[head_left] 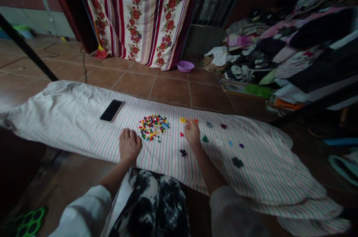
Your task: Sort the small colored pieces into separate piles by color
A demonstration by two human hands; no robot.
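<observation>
Left hand (130,144) flat on striped cloth (92,132), fingers close together, just beside mixed heap of small colored pieces (153,127). Right hand (192,130) over cloth, fingers curled, fingertips near yellow pieces (182,119); cannot tell whether pinching anything. Black pieces (183,152) nearer body; green pieces (205,138) right of right hand. Phone (112,110) lies left of heap.

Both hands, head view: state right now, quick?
Left hand: open, palm down on the striped cloth.
Right hand: fingers curled by the yellow pieces; grip closed or holding, can't tell.
</observation>
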